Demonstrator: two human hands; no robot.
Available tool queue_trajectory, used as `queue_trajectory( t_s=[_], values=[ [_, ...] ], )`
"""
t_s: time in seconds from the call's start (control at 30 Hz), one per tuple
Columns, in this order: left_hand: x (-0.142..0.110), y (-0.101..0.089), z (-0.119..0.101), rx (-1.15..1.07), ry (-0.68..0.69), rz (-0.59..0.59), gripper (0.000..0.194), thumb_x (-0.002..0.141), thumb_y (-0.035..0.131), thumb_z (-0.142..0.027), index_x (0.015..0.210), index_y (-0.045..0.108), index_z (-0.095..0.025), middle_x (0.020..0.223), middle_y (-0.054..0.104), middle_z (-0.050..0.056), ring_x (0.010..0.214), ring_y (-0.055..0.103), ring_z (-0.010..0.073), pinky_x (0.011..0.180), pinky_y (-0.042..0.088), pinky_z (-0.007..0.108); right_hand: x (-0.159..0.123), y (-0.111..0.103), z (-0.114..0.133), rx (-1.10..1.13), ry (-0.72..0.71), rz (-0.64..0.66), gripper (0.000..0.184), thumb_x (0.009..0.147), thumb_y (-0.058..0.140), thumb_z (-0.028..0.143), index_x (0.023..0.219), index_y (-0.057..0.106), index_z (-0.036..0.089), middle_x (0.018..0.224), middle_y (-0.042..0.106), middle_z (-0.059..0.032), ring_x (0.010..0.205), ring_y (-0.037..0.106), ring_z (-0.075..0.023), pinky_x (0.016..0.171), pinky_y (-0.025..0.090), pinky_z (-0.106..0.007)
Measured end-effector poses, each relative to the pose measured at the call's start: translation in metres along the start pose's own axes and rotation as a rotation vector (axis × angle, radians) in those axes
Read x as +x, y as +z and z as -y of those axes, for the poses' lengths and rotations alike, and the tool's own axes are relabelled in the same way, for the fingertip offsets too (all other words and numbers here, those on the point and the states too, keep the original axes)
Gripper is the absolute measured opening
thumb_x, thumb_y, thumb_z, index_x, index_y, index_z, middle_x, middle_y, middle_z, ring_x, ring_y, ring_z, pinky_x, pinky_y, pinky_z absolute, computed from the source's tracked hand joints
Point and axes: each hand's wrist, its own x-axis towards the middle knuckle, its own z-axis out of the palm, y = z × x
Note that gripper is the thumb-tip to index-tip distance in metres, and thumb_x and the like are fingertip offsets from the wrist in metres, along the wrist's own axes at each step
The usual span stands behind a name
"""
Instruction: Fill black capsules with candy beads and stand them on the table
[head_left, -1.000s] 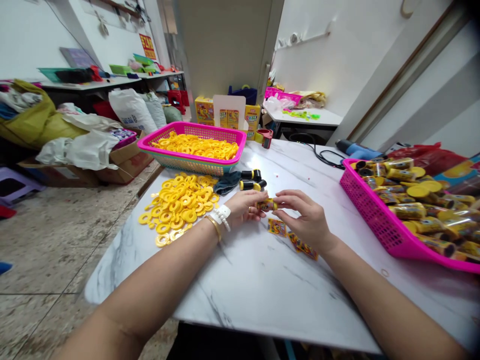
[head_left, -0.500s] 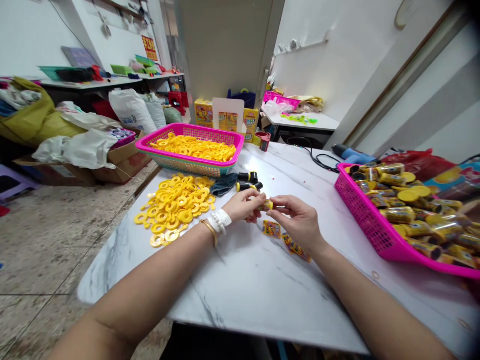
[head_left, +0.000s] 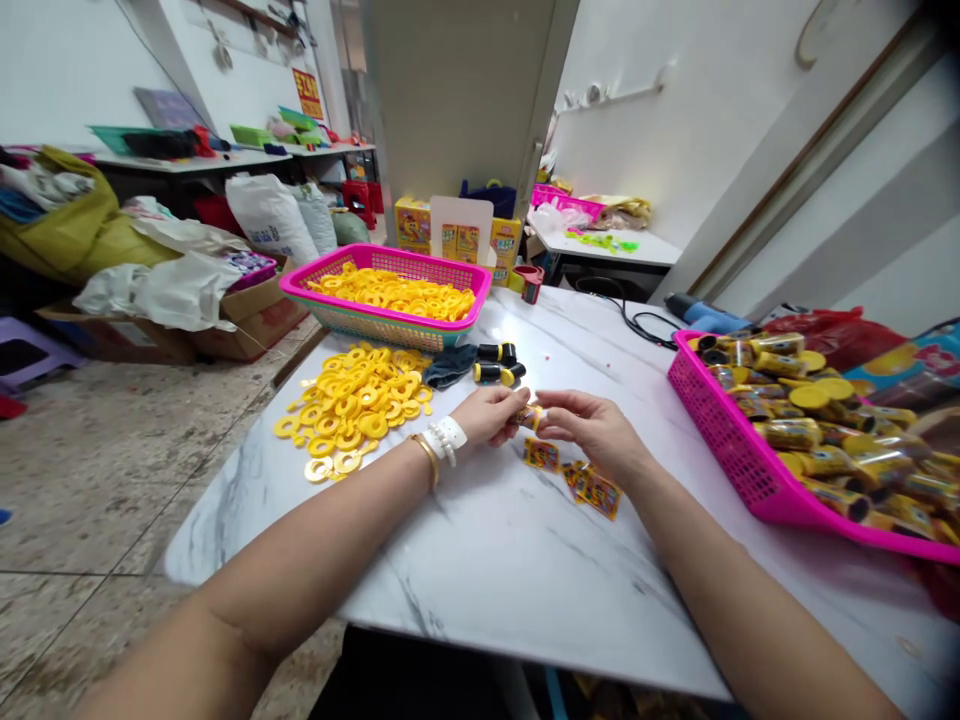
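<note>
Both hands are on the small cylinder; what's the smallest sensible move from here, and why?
I'd probably hold it with the left hand and turn it slightly with the right: fingers from both sides hide much of the small cylinder, so its printed surface can't be fully checked. The printed cards lie just below, so I'd avoid lowering it.

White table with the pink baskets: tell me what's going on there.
A person's left hand and right hand hold a small printed cylinder between them, over the white table. Printed pieces lie near the right hand. Yellow rings are heaped on the left, black-and-yellow cylinders lie beyond the hands, and a pink basket on the right holds printed tubes.
</note>
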Motion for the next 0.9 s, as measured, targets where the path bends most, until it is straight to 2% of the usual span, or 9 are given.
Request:
queue_trajectory(
  t_s=[0.07,0.17,0.23,0.37,0.53,0.67,0.73,0.83,0.9],
  values=[
    [-0.001,0.003,0.000,-0.036,-0.077,-0.006,0.056,0.080,0.051,-0.073,0.069,0.052,-0.018,0.046,0.048,-0.004,0.030,0.035,0.0052,0.033,0.020,0.020,0.000,-0.005,0.000,-0.011,-0.016,0.068,0.051,0.070,0.082,0.034,0.118,0.069,0.022,0.099,0.074,-0.0052,0.081,0.072,-0.0181,0.090,0.058,-0.043],
    [-0.004,0.008,0.000,-0.100,-0.163,-0.031,0.061,0.078,0.049,-0.076,0.070,0.055,-0.017,0.044,0.048,-0.004,0.028,0.033,0.0054,0.032,0.016,0.020,-0.003,-0.003,-0.003,-0.015,-0.050,0.111,0.043,0.069,0.083,0.031,0.110,0.073,0.023,0.110,0.070,-0.0057,0.081,0.071,-0.0179,0.085,0.060,-0.043],
    [-0.005,0.009,-0.002,-0.193,-0.173,0.005,0.061,0.077,0.051,-0.076,0.072,0.057,-0.016,0.045,0.050,-0.003,0.028,0.036,0.0056,0.032,0.019,0.020,-0.004,0.002,-0.006,0.007,-0.123,0.065,0.032,0.066,0.085,0.029,0.096,0.076,0.023,0.116,0.066,-0.0040,0.083,0.070,-0.0181,0.078,0.063,-0.042],
    [-0.007,0.006,-0.006,-0.331,-0.126,0.142,0.057,0.071,0.064,-0.071,0.076,0.059,-0.015,0.051,0.056,-0.002,0.033,0.044,0.0060,0.035,0.028,0.019,-0.005,0.008,-0.010,0.055,-0.233,-0.056,0.018,0.067,0.084,0.030,0.081,0.075,0.024,0.104,0.066,-0.0016,0.079,0.070,-0.0184,0.066,0.065,-0.040],
    [-0.006,0.007,-0.007,-0.212,-0.189,-0.067,0.061,0.072,0.061,-0.074,0.063,0.058,-0.013,0.045,0.053,-0.001,0.033,0.046,0.0071,0.034,0.028,0.019,-0.007,0.013,-0.009,-0.055,-0.244,-0.053,0.025,0.072,0.080,0.033,0.094,0.074,0.024,0.115,0.064,-0.0032,0.068,0.069,-0.0150,0.065,0.066,-0.040],
    [-0.012,0.015,-0.012,-0.366,-0.206,0.012,0.062,0.076,0.056,-0.074,0.066,0.059,-0.014,0.044,0.053,-0.001,0.032,0.043,0.0068,0.034,0.027,0.019,-0.015,0.020,-0.001,-0.127,-0.318,-0.056,0.019,0.075,0.078,0.032,0.093,0.075,0.027,0.115,0.062,-0.0026,0.066,0.069,-0.0139,0.063,0.066,-0.039],
    [-0.017,0.023,-0.012,-0.402,-0.205,0.118,0.062,0.077,0.052,-0.076,0.070,0.060,-0.014,0.043,0.053,-0.001,0.031,0.042,0.0072,0.034,0.027,0.019,-0.028,0.020,0.004,-0.142,-0.338,-0.055,0.018,0.075,0.078,0.030,0.093,0.076,0.028,0.117,0.061,-0.0028,0.067,0.069,-0.0145,0.061,0.065,-0.037],
    [-0.025,0.039,-0.007,-0.242,-0.245,0.324,0.069,0.080,0.039,-0.080,0.077,0.062,-0.015,0.049,0.058,0.003,0.034,0.047,0.0106,0.037,0.032,0.022,-0.071,0.012,0.009,-0.199,-0.276,-0.008,0.018,0.076,0.077,0.026,0.093,0.075,0.031,0.120,0.058,-0.0047,0.067,0.069,-0.0169,0.059,0.064,-0.037],
    [-0.026,0.044,-0.002,-0.003,-0.201,0.309,0.067,0.083,0.035,-0.078,0.083,0.062,-0.017,0.055,0.062,0.005,0.041,0.052,0.0141,0.043,0.037,0.024,-0.112,0.004,0.013,-0.271,-0.173,0.062,0.017,0.079,0.073,0.025,0.094,0.075,0.033,0.116,0.059,-0.0066,0.060,0.067,-0.0164,0.053,0.062,-0.036]
  ],
)
